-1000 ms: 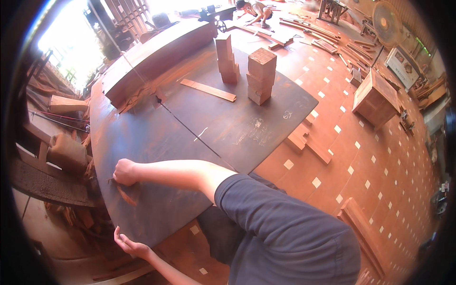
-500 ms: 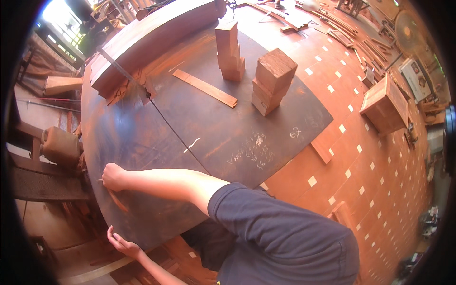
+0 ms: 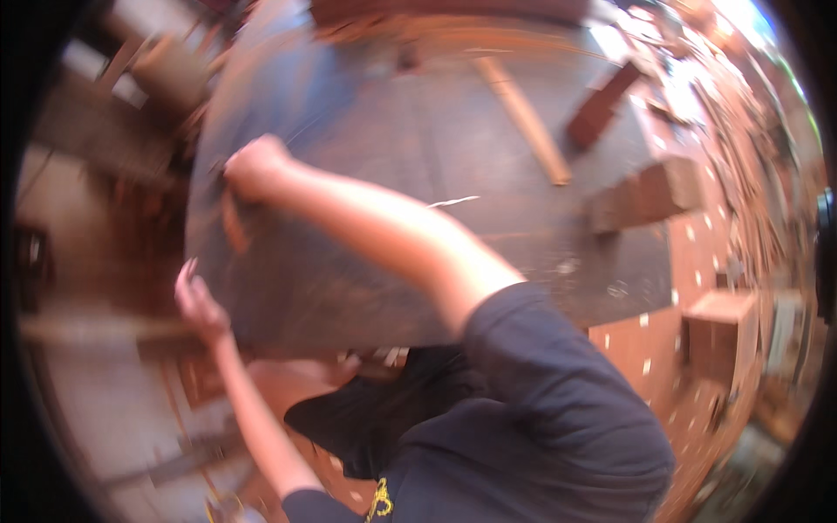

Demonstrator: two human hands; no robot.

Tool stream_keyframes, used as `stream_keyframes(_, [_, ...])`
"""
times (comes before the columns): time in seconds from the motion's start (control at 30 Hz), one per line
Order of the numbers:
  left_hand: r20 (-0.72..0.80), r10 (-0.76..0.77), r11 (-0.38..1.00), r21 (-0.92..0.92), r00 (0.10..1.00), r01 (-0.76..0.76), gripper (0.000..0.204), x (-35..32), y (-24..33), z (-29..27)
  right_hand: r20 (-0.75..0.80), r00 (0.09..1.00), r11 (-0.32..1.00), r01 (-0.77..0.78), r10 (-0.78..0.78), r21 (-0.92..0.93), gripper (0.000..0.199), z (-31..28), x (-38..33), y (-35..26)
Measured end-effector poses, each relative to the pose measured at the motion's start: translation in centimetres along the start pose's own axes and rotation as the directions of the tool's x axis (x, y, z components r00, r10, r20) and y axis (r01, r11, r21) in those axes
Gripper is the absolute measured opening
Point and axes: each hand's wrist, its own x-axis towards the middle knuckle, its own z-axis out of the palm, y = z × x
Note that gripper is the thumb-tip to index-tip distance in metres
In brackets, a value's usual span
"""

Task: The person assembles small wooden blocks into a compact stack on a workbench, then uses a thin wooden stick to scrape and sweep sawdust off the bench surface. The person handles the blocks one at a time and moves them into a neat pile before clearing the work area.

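My right hand (image 3: 257, 168) is closed in a fist over the left part of a large dark tabletop (image 3: 366, 288). What it holds, if anything, is hidden and smeared by motion. Just below the fist lies an orange-brown streak or thin sliver (image 3: 234, 225); I cannot tell which. Off the tabletop's near left edge, my left hand (image 3: 202, 305) is raised with fingers apart, holding nothing I can see. A short white mark (image 3: 453, 201) shows on the tabletop beyond my right forearm.
Toward the far right of the tabletop lie a flat wooden strip (image 3: 527, 122) and two stacks of wooden blocks, a dark one (image 3: 603, 105) and a thicker one (image 3: 649, 193). A wooden box (image 3: 722, 336) stands on the tiled floor at right. A long timber (image 3: 453, 10) spans the far edge.
The view has turned and blurred, so the tabletop, blocks and strip appear shifted. Both hands keep much the same place by the table's left edge, the right still closed, the left still spread.
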Motion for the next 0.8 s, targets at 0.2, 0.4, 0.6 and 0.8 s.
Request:
stream_keyframes(0.2, [-0.096, -0.094, 0.993, -0.079, 0.991, 0.086, 0.041, 0.7, 2.4, 0.3, -0.070, 0.997, 0.998, -0.030, 0.027, -0.047, 0.025, 1.4, 1.3, 2.1])
stream_keyframes(0.4, [-0.152, -0.139, 0.989, -0.075, 0.978, 0.129, 0.045, -0.2, 2.0, -0.5, -0.044, 0.991, 0.986, -0.132, 0.128, -0.103, 0.025, -0.8, 2.7, 1.1])
stream_keyframes(0.6, [-0.184, -0.209, 0.962, -0.217, 0.960, 0.168, 0.048, 0.4, 2.0, 0.3, -0.015, 0.997, 0.941, -0.081, 0.081, -0.328, 0.025, -0.7, 6.8, 6.1])
stream_keyframes(0.8, [-0.153, -0.136, 0.970, -0.223, 0.979, 0.100, 0.051, 0.0, 1.9, -0.1, 0.023, 0.973, 0.910, 0.224, -0.231, -0.348, 0.031, 1.3, 5.6, 1.8])
